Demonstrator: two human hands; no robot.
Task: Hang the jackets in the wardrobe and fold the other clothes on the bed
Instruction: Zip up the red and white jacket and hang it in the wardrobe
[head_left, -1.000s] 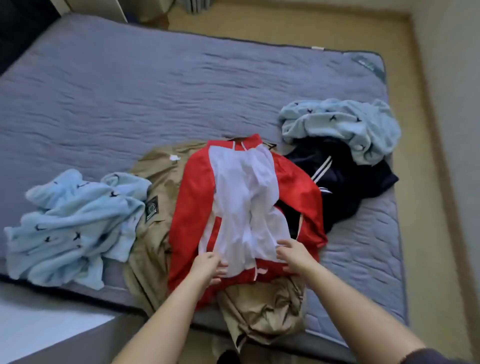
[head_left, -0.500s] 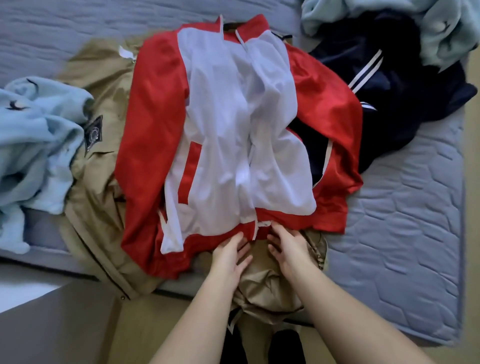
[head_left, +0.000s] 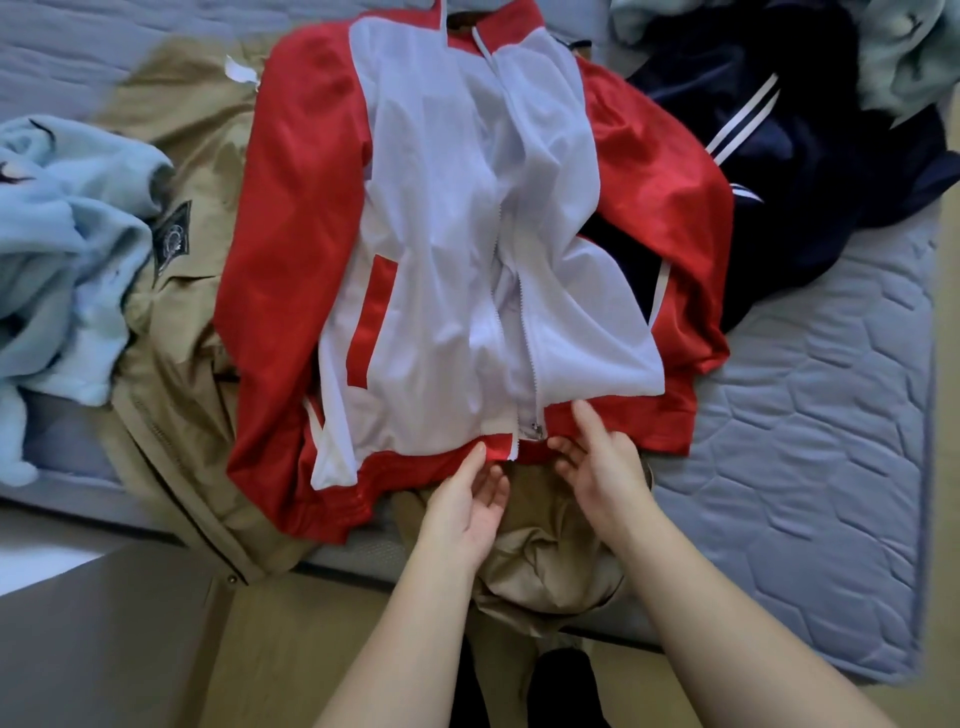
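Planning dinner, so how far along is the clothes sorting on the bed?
Done: nothing looks folded or hung yet. In hand: the red and white jacket lies flat, left hand and right hand at its hem by the zipper. Remaining: the tan jacket beneath, navy garment and light blue clothes, all crumpled.

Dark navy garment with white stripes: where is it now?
Head view, upper right: dark navy striped garment on the grey quilted mattress, between the red-and-white zip jacket and a crumpled pale blue garment.

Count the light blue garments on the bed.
2. The left light blue garment lies bunched beside the tan jacket; the right light blue garment sits at top right, against the navy garment. Others may be hidden underneath.
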